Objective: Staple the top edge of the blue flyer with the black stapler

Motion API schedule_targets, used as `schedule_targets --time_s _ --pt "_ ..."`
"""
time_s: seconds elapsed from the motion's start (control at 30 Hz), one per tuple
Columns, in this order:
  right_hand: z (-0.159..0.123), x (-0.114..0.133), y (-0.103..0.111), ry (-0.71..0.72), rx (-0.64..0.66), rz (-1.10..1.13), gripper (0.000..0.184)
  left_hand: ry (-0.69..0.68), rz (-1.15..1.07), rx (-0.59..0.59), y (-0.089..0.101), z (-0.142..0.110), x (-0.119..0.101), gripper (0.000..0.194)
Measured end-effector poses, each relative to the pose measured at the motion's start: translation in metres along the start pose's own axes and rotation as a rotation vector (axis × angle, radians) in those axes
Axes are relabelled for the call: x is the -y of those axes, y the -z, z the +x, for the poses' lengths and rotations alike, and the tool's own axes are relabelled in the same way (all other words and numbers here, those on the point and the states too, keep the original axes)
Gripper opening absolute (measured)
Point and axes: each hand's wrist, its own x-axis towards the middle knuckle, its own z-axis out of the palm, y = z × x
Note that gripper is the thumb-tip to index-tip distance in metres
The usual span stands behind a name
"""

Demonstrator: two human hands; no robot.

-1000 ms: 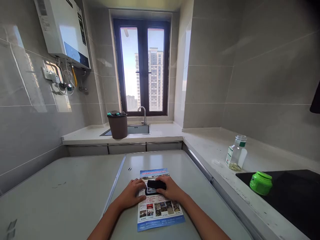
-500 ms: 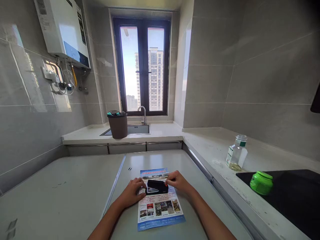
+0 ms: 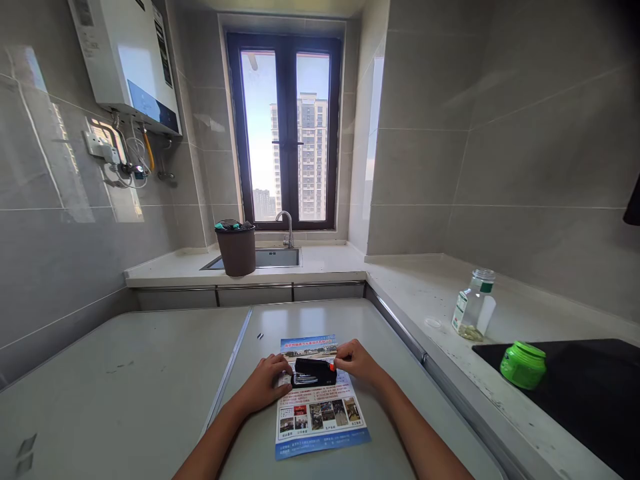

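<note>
Tiled kitchen, grey walls [image 3: 420, 167], daylight via window [image 3: 285, 133] at back. Work on pale tabletop [image 3: 150, 393], split by a lighter strip [image 3: 227, 373] running front-to-back.

L hand [image 3: 269, 381]: thumb & index apart, tips at L end of black stapler [image 3: 313, 381]; palm low, nr tabletop. Can't tell how firmly tips press. R hand [image 3: 356, 363]: fingers curled, thumb & index close tog. at small red-orange tab [image 3: 333, 367] on stapler's R end; can't tell if clamped on it.

Stapler lies crosswise btwn hands, on upper-mid part of printed leaflet [image 3: 320, 450]; silver metal shows along its L portion. Leaflet flat, slightly skewed: blue bands top & bottom, row of photos below stapler; text too small to read. Two small dark bits [image 3: 260, 336] on tabletop, just L of leaflet's top edge.

Further out, R: white counter [image 3: 400, 273] w/ clear jar [image 3: 473, 308], upright, some pale stuff at bottom; clear disc [image 3: 433, 323] just L of it. Green jar [image 3: 523, 367] tilted, on edge of black panel [image 3: 585, 400].

Far side: brown bucket [image 3: 237, 253] w/ dark liner, beside/overlapping sink [image 3: 278, 260]; tap [image 3: 289, 230] behind. White heater [image 3: 133, 67] on wall, upper L; pipes & cords below.
</note>
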Motion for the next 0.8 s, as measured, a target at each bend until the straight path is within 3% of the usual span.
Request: schedule_targets --time_s 0.33,0.8 --pt "0.0013 0.0001 -0.0025 -0.034 -0.015 -0.004 0.03 0.005 -0.005 -0.002 0.0003 -0.0007 0.0003 0.02" --pt "-0.0004 0.0055 -0.002 0.052 0.018 -0.022 0.036 0.017 -0.005 -0.021 0.0008 -0.0006 -0.0033 0.019"
